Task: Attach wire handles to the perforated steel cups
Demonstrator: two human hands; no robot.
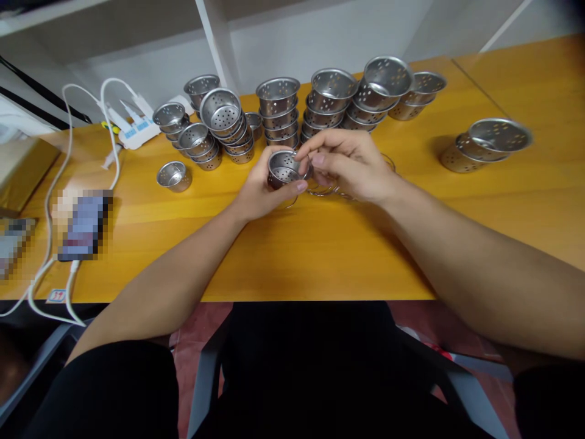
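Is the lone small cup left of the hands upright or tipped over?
Upright. The lone cup stands on the table with its open mouth facing up and its inside showing, apart from the stacks.

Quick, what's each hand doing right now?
Left hand: closed around a small perforated metal cup.
Right hand: fingertips pinched at the cup's rim; what they grip cannot be told.

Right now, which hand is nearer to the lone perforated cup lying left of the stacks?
The left. The left hand, holding another perforated cup, sits just right of the lone cup; the right hand is farther right, beyond it.
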